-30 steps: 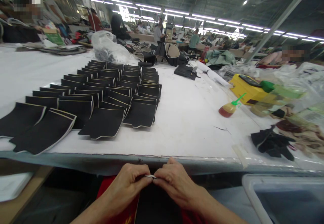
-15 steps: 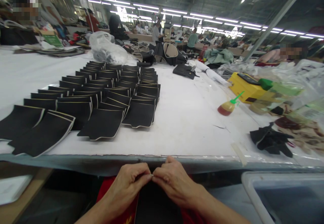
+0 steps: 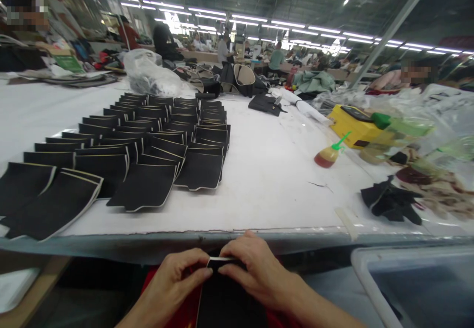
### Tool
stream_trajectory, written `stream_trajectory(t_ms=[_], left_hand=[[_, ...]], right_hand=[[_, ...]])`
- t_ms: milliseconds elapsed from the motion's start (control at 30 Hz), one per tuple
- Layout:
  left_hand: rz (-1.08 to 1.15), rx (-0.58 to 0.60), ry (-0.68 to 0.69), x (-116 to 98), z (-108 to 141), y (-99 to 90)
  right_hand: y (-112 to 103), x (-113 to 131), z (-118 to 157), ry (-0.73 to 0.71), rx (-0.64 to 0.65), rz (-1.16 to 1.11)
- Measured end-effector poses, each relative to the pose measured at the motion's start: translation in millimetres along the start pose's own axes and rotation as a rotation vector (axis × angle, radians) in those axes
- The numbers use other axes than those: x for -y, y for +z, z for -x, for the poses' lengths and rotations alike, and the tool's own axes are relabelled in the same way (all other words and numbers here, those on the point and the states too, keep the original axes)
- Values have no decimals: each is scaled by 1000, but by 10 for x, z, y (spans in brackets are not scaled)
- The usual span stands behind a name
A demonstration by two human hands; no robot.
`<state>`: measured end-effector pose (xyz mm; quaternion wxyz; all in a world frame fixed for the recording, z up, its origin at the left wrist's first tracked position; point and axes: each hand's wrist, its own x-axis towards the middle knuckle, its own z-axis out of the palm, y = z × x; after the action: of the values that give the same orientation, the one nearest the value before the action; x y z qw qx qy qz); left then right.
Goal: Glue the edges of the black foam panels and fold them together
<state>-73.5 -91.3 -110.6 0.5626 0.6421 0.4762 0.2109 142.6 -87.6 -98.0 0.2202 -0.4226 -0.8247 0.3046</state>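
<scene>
pinching the pale top edge of a black panel [image 3: 231, 298], the left hand [image 3: 181, 273] has thumb and finger closed at its corner; the right hand [image 3: 255, 271] grips just beside, a little wider, thumb in front. the panel hangs below the tabletop [image 3: 266, 199]. the step seems to be working that edge by fingertip; any move along it would call for an even pinch. the tabletop's near rim stands just ahead; rows of panels [image 3: 148, 184], a bottle [image 3: 326, 158] and scraps [image 3: 392, 202] lie beyond, a bin [image 3: 407, 254] to the right.
</scene>
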Motion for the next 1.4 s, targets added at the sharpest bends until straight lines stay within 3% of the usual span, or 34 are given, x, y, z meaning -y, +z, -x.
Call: stream_trajectory(t_ms=[300,733,933,1067,1233,1400], left_hand=[[-50,-26,55,40,23,22],[-95,-86,74,6,6,91],[-180,-152,279,-45,-28,125],[-245,-191,332,-48,-53,154],[-210,-184,259,-39,-65,140],[-32,-62,60,-20,-58,63]], right_hand=[[45,-24,0,-56,-93,-54],[41,-25,1,-66,-100,-78],[95,-43,-17,-122,-91,-3],[113,-51,-14,-138,-90,28],[117,-64,-35,-106,-103,-15],[63,-29,-30,-21,-112,-115]])
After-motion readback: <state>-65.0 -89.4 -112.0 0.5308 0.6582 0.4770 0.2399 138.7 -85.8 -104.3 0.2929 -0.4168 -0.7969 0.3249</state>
